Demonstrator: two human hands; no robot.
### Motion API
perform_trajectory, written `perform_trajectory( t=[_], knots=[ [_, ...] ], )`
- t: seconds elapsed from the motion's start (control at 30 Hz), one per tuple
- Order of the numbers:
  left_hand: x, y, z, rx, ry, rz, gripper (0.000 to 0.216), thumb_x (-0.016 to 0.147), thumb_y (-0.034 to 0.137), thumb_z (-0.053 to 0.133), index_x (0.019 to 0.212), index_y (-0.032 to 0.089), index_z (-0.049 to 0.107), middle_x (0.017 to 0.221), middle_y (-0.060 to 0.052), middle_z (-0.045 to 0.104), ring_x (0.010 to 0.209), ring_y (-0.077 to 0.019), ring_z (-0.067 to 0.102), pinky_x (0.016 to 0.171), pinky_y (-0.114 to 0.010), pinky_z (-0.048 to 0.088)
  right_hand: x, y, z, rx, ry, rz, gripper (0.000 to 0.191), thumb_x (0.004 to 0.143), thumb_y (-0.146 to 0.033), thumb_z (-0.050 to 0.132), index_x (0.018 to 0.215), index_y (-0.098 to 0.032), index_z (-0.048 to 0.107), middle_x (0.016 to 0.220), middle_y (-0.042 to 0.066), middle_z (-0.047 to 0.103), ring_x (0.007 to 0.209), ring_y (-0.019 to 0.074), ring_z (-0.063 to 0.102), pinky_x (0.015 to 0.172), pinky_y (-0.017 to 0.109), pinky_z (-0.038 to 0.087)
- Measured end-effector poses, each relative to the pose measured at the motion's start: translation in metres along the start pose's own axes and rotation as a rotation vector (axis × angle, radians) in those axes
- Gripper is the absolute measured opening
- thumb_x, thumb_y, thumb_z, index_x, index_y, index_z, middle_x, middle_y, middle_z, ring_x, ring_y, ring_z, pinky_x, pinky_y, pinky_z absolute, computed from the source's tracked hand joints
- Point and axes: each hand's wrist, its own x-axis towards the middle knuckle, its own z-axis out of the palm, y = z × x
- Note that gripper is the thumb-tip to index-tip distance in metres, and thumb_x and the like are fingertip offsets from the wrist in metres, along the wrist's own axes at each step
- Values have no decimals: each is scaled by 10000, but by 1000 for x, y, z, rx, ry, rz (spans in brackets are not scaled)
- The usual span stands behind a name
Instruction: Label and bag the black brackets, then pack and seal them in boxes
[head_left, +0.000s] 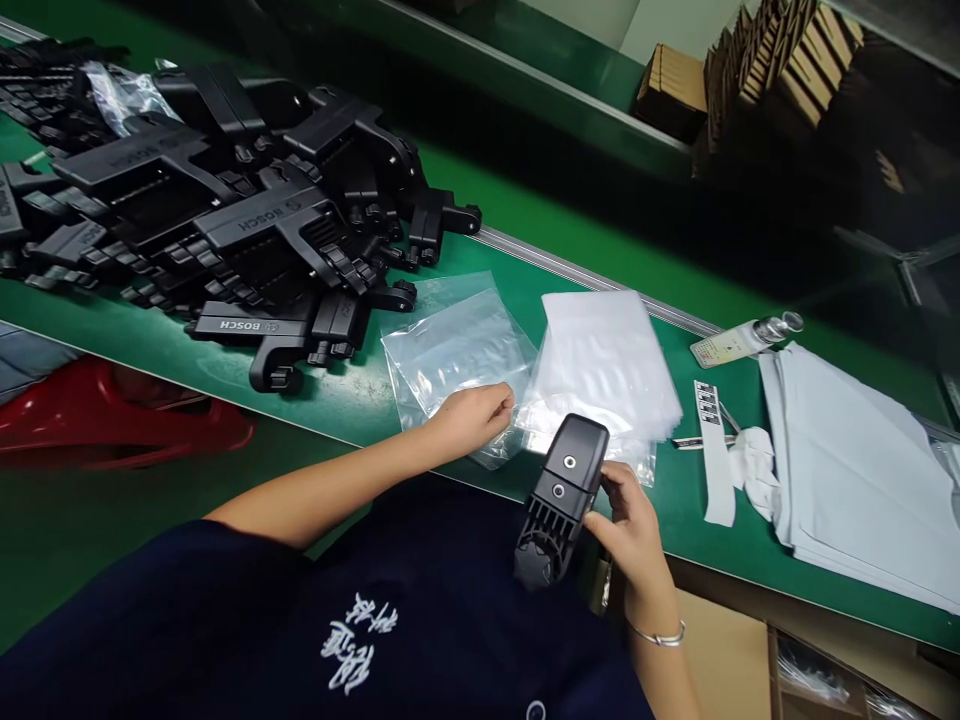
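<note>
One black unit (566,475) in grip: holds it by its side with the right hand (630,525), just before the dark shirt (450,620). Curls the fingers of the left hand (469,418) over clear plastic bags (450,345) on the green table (352,390); cannot tell whether they pinch the film. Right beside these, frosted bags (600,345). Farther right, a bottle (739,342). Farther left, heaped BOSCH-marked parts (259,220). Beyond, brown cardboard (671,85).

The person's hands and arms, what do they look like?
The left hand and right hand wear no gloves. A thin silver bangle circles the right wrist; the left wrist shows none. The navy left sleeve leaves the forearm bare.
</note>
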Motion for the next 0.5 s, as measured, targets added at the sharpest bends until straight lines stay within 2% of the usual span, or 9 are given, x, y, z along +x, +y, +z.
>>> perform_trajectory(
  t=[0.17, 0.23, 0.33, 0.4, 0.5],
  knots=[
    [-6, 4, -4, 12, 30, 91, 88, 821, 173, 451, 794, 193, 532, 784, -2, 596, 679, -142, 538, 621, -256, 378, 8, -13, -9, -102, -72, -20, 389, 794, -376, 699, 1151, -270, 588, 1059, 62, 625, 992, 230, 612, 856, 374, 519],
    [-10, 9, -9, -23, 64, 141, 100, 830, 181, 446, 799, 189, 541, 822, -9, 594, 722, -141, 553, 659, -255, 400, 16, -22, -12, -186, -125, 19, 399, 781, -383, 706, 1146, -262, 600, 1056, 62, 641, 982, 234, 618, 846, 366, 514],
    [-18, 17, -19, -69, 42, 258, 117, 847, 201, 445, 798, 186, 550, 816, -8, 586, 747, -138, 562, 679, -249, 413, 27, -34, -11, -266, -175, 174, 384, 766, -400, 696, 1108, -241, 628, 1075, 68, 655, 1006, 250, 613, 872, 375, 492],
    [-23, 18, -25, -87, -23, 311, 128, 853, 205, 449, 780, 184, 552, 784, 0, 578, 716, -128, 554, 654, -237, 407, 32, -37, -8, -245, -148, 314, 374, 758, -428, 681, 1069, -223, 640, 1058, 68, 665, 981, 249, 618, 860, 374, 486],
    [-25, 17, -32, -159, -43, 255, 122, 847, 201, 464, 766, 184, 554, 723, 23, 568, 641, -104, 524, 607, -215, 393, 38, -41, -2, -149, -61, 522, 394, 750, -498, 661, 1002, -196, 646, 920, 58, 682, 808, 219, 626, 723, 336, 489]
  ],
)
